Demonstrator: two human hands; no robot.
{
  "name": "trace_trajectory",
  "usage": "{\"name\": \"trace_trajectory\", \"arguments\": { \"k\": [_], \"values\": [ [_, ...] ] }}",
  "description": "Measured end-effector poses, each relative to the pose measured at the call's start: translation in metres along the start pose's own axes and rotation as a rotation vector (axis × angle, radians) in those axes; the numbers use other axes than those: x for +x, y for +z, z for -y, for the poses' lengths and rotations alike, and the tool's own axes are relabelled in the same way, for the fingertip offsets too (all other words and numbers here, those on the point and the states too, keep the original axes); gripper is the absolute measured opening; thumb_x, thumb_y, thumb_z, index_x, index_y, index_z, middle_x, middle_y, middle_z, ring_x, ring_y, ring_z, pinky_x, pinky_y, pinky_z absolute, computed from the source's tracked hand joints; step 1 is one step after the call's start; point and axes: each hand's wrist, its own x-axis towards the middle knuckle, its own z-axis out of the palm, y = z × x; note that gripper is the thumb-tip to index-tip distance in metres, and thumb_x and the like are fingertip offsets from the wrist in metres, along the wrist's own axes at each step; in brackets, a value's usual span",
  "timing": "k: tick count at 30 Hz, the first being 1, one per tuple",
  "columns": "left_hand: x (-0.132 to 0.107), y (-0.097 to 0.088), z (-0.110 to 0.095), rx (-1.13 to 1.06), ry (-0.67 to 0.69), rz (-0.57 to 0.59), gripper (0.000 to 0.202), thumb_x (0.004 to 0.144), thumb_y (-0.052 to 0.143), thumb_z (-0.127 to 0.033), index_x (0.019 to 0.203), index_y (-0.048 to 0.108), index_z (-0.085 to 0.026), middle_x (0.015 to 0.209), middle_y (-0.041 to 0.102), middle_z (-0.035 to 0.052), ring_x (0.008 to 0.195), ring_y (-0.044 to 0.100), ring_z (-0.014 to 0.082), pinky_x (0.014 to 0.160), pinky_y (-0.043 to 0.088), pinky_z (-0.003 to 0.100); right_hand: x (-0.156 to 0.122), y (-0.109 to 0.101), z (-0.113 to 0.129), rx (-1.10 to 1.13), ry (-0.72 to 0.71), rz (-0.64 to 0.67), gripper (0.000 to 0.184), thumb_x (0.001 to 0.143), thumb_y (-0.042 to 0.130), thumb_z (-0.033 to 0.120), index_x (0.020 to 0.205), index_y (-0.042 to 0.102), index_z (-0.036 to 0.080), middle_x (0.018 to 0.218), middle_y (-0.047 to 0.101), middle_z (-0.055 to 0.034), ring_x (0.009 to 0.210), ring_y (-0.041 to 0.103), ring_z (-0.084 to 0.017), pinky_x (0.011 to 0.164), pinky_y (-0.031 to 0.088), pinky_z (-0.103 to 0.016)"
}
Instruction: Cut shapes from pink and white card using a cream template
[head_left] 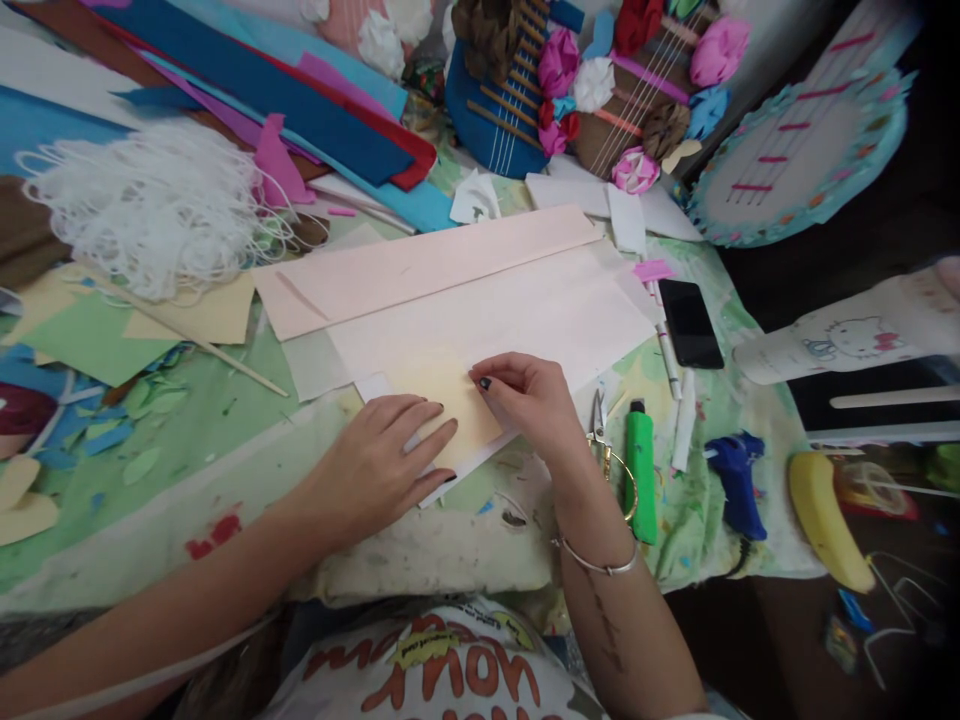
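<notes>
A long pale pink paper sheet (450, 290) lies folded across the green table cover (225, 420). My left hand (382, 460) rests flat on its near corner, fingers stretched out and pressing the paper down. My right hand (532, 400) sits just to the right on the same sheet, fingers curled with the fingertips pressing along the paper's fold. A silver bangle circles my right wrist.
Right of my hands lie small scissors (600, 425), a green utility knife (641, 470), a blue glue gun (739, 480), a black phone (690, 322) and a banana (825, 520). White string (157, 205), coloured paper sheets (300, 100) and paper-flower crafts (600, 80) crowd the far side.
</notes>
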Motion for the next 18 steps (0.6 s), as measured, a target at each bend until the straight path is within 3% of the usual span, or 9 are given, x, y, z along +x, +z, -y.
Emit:
{"name": "trace_trajectory", "arguments": {
  "k": [18],
  "values": [
    [-0.0013, 0.0025, 0.0007, -0.031, -0.032, 0.005, 0.034, 0.095, 0.059, -0.032, 0.121, 0.062, -0.009, 0.118, 0.064, 0.0201, 0.11, 0.058, 0.0344, 0.091, 0.051, 0.053, 0.0005, -0.0003, -0.0001, 0.028, 0.027, 0.025, 0.019, 0.074, 0.06, 0.012, 0.088, 0.072, 0.017, 0.093, 0.078, -0.0067, 0.091, 0.073, -0.017, 0.09, 0.057, -0.036]
  ]
}}
